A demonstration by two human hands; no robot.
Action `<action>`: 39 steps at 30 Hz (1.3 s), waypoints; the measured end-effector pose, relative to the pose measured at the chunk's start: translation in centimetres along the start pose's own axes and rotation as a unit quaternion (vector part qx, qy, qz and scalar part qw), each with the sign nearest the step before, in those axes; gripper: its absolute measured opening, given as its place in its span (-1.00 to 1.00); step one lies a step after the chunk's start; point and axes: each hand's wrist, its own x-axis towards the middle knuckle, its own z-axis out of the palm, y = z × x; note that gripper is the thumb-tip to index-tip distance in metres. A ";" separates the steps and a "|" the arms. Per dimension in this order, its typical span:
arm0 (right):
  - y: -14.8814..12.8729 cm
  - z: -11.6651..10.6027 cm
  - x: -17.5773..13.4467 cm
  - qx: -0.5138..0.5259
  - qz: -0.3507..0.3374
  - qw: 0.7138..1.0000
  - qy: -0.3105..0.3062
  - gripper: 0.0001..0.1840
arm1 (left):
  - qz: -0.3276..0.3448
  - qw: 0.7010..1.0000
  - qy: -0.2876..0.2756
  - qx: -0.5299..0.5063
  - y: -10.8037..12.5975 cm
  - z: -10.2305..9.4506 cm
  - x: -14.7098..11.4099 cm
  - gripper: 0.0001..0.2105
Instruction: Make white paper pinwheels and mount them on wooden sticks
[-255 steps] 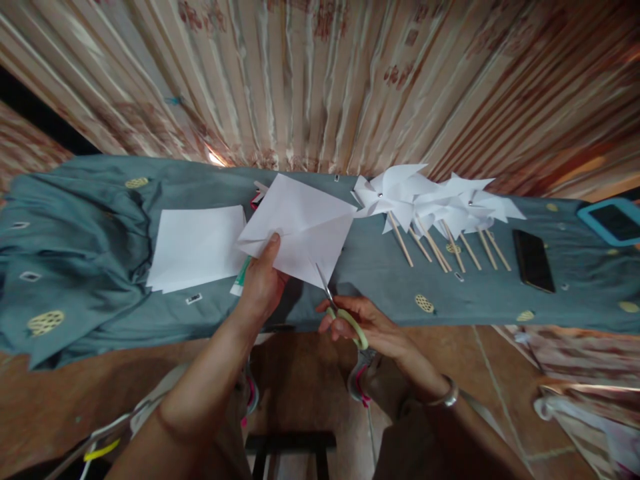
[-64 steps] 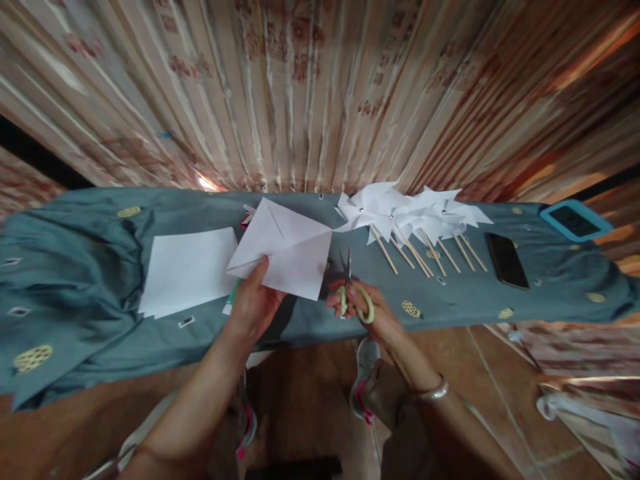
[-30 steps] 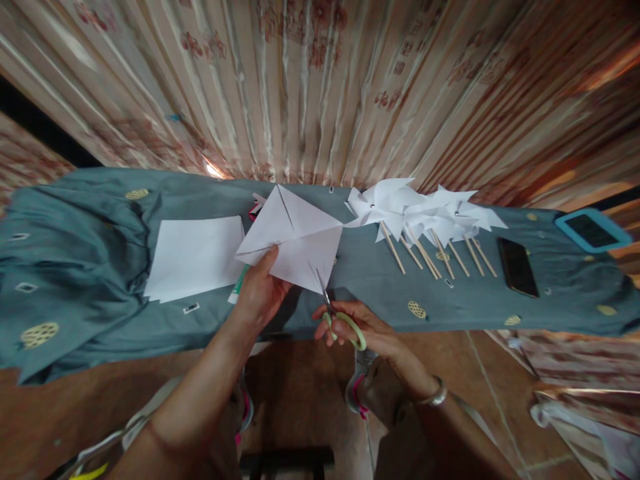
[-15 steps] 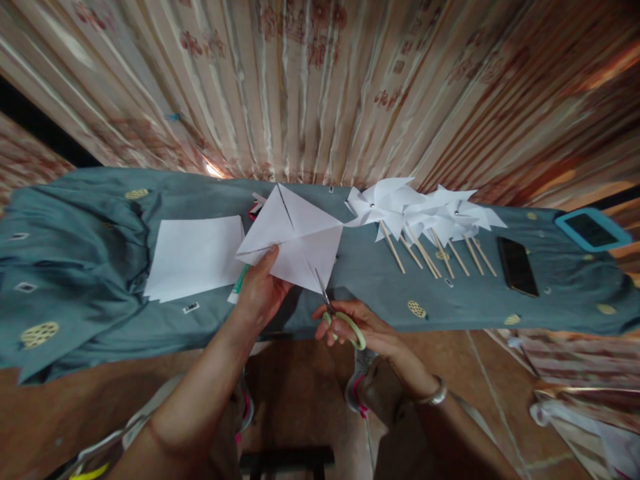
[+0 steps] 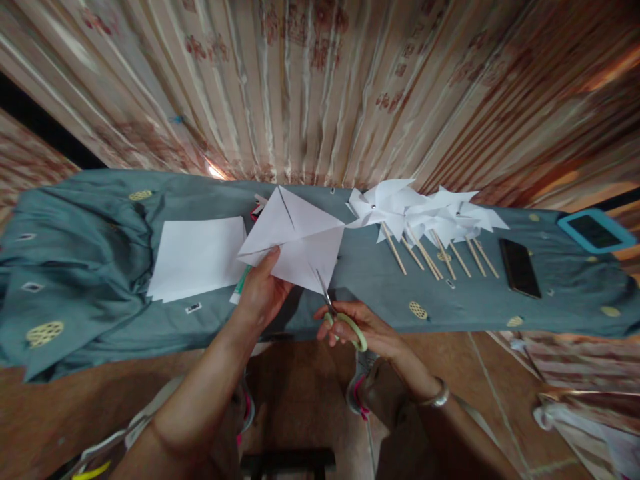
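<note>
My left hand [image 5: 266, 291] pinches a square sheet of white paper [image 5: 313, 243] by its near left edge, thumb on top. Slits run inward from the paper's far and left corners, and crease lines cross it. In my right hand [image 5: 357, 327] is a pair of scissors [image 5: 354, 330] with pale green handles. Its blades, slightly parted, lie at the paper's near right corner, one of them over the sheet. To the left of the held sheet lies a stack of white paper [image 5: 200, 257].
White paper pinwheels [image 5: 395, 203] on wooden sticks lie to the right on the grey-green cloth [image 5: 370, 300]. Beyond them are a black phone [image 5: 520, 268] and a blue-framed device [image 5: 597, 231]. A pleated curtain [image 5: 300, 100] hangs behind the table. A green-and-white item [image 5: 241, 285] is partly hidden by my left hand.
The whole view has shifted very slightly. Both hands, the paper and the scissors keep nearly the same positions relative to each other.
</note>
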 end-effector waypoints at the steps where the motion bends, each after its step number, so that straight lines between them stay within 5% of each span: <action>1: 0.0 0.0 0.0 0.002 0.002 1.000 0.000 -0.24 | 0.001 1.000 -0.001 -0.003 0.0 -0.1 0.1 -0.77; 39: 0.7 0.1 0.5 0.078 0.026 0.996 0.025 -0.40 | 0.021 1.000 -0.018 -0.015 0.1 -0.2 0.4 -0.73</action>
